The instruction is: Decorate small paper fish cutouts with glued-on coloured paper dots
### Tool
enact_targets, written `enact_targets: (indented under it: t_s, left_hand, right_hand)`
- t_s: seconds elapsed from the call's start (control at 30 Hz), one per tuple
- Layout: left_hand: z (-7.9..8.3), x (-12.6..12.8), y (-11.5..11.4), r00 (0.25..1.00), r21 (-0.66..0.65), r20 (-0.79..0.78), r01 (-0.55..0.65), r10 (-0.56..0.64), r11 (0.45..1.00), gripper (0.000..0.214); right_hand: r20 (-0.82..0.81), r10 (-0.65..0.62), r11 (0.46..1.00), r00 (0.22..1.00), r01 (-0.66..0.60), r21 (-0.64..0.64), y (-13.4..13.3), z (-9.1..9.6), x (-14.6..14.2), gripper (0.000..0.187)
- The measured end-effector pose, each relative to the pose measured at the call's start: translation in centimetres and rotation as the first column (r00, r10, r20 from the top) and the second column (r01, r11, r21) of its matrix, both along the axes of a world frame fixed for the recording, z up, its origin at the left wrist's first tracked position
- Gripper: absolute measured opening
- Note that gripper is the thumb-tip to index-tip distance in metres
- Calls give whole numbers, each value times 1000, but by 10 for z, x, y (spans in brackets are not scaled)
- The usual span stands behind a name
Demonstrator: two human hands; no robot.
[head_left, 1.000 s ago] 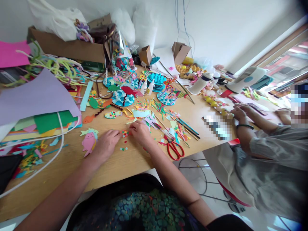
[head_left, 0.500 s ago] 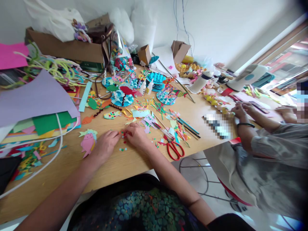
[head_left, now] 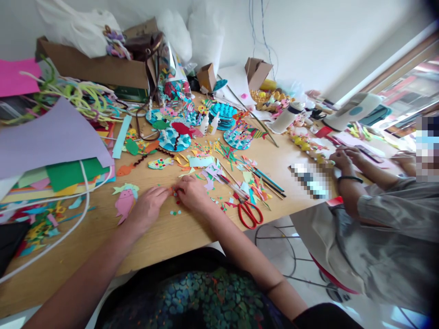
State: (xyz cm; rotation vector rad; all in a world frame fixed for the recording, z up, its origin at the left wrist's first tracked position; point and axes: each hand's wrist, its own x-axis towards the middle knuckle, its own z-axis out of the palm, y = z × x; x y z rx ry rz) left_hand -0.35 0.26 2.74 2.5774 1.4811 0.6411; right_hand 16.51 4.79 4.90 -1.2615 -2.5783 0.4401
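My left hand point(head_left: 148, 208) rests on the table with its fingers drawn together at a small orange-red paper piece point(head_left: 172, 188). Facing it, my right hand point(head_left: 192, 193) has its fingers curled and pinched over the same spot. Whatever lies between the right fingertips is too small to tell. Little red paper dots point(head_left: 177, 202) are beside the right fingertips, and a few green and pale dots point(head_left: 175, 213) lie nearer me. Left of my left hand are pink paper fish shapes point(head_left: 125, 205) over green and blue paper. A dotted paper fish point(head_left: 159, 163) lies beyond my hands.
Red-handled scissors point(head_left: 250, 214) lie near the front edge, beside paper scraps point(head_left: 245, 187) and pencils point(head_left: 270, 183). Glue bottles point(head_left: 214, 123) stand behind. Coloured paper sheets point(head_left: 44, 141) and a white cable point(head_left: 85, 201) are left. A co-worker's hands point(head_left: 343, 157) work at right.
My left hand has shifted very slightly left, and my right fingers have curled in a little toward the dots. The things on the table look unchanged.
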Motion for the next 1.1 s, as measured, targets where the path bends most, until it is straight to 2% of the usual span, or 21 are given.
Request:
enact_targets:
  t_s: [0.27, 0.57, 0.77, 0.93, 1.1]
  left_hand:
    - [1, 0, 1, 1000, -51, 29, 9, -7, 999, 45]
    - [1, 1, 0, 1000, -12, 16, 14, -13, 1000, 41]
    - [0, 1, 0, 1000, -16, -2, 4, -4, 1000, 42]
    - [-1, 1, 0, 1000, -27, 24, -8, 8, 1000, 41]
    - [1, 2, -1, 1000, -26, 8, 2, -1, 1000, 38]
  right_hand:
    - [-29, -64, 995, 998, 62, -79, 0, 7, -1, 22]
    - [-1, -18, 999, 1000, 18, -49, -1, 5, -4, 23]
    - [-56, -79, 995, 995, 75, -70, 1, 5, -2, 23]
    - [-2, -17, 996, 1000, 17, -83, 1, 6, -2, 23]
    - [-28, -81, 994, 996, 78, -74, -1, 12, -2, 23]
